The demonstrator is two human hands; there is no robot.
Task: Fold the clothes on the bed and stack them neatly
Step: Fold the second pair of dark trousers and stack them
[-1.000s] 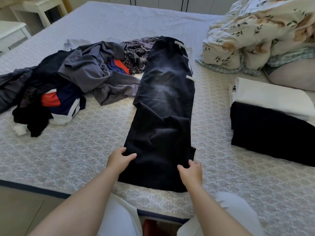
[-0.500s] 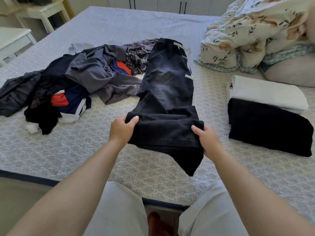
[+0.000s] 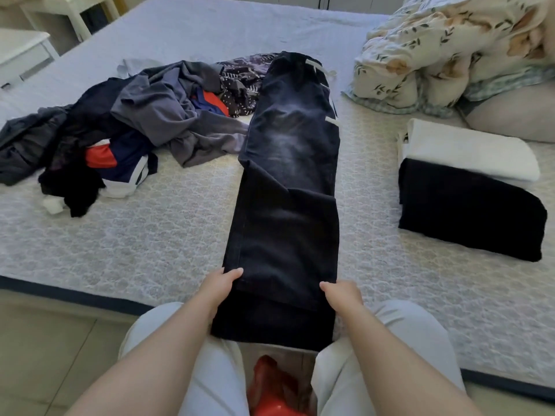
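Dark jeans (image 3: 288,181) lie lengthwise down the middle of the bed (image 3: 150,244), folded leg on leg, waistband far, hems hanging over the near edge. My left hand (image 3: 219,288) grips the left edge of the upper leg near its hem. My right hand (image 3: 342,294) grips the right edge at the same height. A heap of unfolded clothes (image 3: 120,139) sprawls on the left. At the right, a folded white garment (image 3: 471,151) and a folded black garment (image 3: 468,208) lie one behind the other.
A crumpled floral duvet (image 3: 450,49) and a pillow (image 3: 516,115) fill the far right corner. White furniture (image 3: 24,52) stands beyond the bed's left side. My knees in light trousers press close to the mattress edge, with something red (image 3: 270,388) on the floor between them.
The leg ends were lifted and carried up toward the waistband half a second ago. Now they are pulled back down and the jeans lie stretched out long again.
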